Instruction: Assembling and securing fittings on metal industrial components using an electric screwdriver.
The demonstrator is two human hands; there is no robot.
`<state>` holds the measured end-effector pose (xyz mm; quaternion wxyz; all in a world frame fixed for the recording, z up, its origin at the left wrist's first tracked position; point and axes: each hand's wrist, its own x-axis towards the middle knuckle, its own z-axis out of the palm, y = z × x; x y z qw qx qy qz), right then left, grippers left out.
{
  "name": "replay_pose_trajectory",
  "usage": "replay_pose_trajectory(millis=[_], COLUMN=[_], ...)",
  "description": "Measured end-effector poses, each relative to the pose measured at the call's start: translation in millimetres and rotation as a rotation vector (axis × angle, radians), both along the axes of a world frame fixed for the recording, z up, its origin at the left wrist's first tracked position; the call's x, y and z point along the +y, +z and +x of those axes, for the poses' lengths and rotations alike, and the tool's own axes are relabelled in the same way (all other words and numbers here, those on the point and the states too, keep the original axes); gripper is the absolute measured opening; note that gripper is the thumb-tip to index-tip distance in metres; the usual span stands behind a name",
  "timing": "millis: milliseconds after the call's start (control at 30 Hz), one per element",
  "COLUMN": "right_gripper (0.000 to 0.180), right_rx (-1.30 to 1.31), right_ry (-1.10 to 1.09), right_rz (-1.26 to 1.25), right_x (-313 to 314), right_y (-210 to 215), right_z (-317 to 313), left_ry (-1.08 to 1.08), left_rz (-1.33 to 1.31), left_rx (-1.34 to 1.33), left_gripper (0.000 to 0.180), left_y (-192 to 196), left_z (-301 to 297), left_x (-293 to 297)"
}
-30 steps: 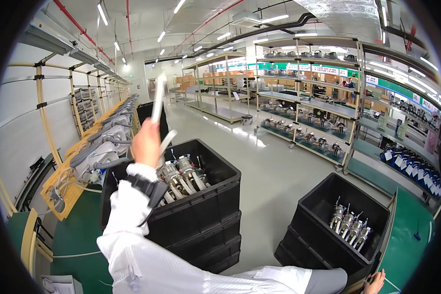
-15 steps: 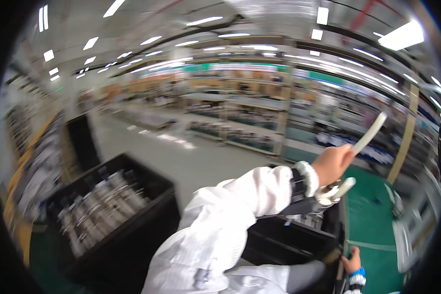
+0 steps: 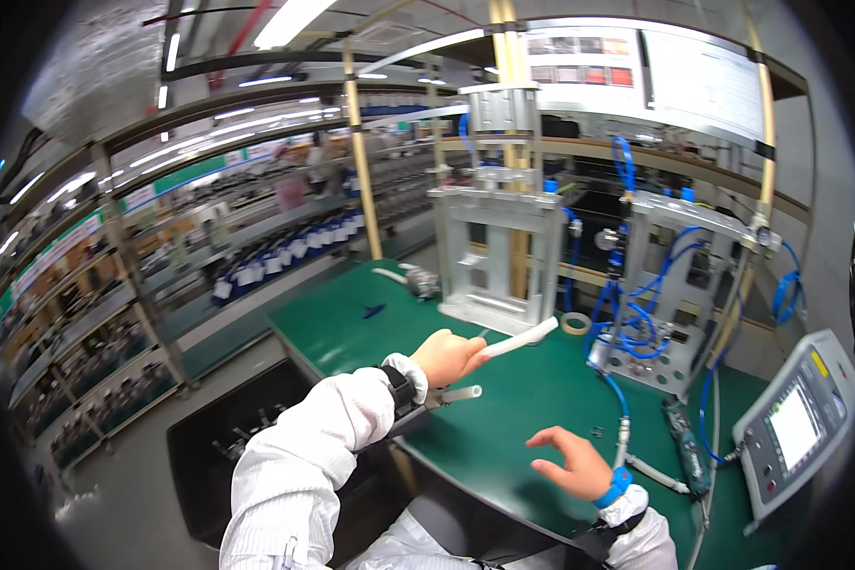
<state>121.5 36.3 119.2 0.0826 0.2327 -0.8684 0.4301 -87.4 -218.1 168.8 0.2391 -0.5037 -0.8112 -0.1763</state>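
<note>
My left hand point(image 3: 449, 358) is closed around a white tube point(image 3: 522, 339), which points to the right over the green work table point(image 3: 446, 437). Just below that wrist, a second white tube end point(image 3: 465, 392) sticks out beside a bit of metal; whether it belongs to the same piece is hidden. My right hand point(image 3: 577, 464), wearing a blue wristband, hovers above the table near its front edge. Its thumb and fingers are apart, with nothing in them. Beyond my left hand stands a metal press frame point(image 3: 499, 247).
A black bin point(image 3: 199, 456) with metal parts sits left of the table. At right are a second metal fixture point(image 3: 674, 285) with blue hoses, a green handheld tool point(image 3: 686, 446) and a screen unit point(image 3: 796, 427). A tape roll point(image 3: 575, 324) lies by the press. Shelving stands behind.
The view has swung right, from the bins and aisle to the table and fixtures. My left hand has carried the tube over the table. My right hand shows more fully, fingers spread.
</note>
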Motion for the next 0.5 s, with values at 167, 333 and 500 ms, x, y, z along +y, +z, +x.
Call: replay_pose_trajectory(millis=[167, 333, 500], right_gripper=[0.042, 0.057, 0.055], right_rx=[-0.038, -0.266, -0.291], right_ry=[-0.181, -0.333, -0.387], right_rz=[-0.070, -0.220, 0.014], right_x=[13.2, 19.3, 12.3], right_y=[-38.0, -68.5, -90.7], right_z=[-3.0, -17.1, -28.9], left_ry=[-0.094, -0.242, -0.262], left_rz=[-0.202, -0.235, 0.053], left_rx=[0.009, 0.014, -0.013], left_gripper=[0.028, 0.025, 0.027], left_y=[-42.2, -83.6, -72.4], left_z=[-18.7, -1.1, 14.1], left_x=[86.0, 134.6, 116.4])
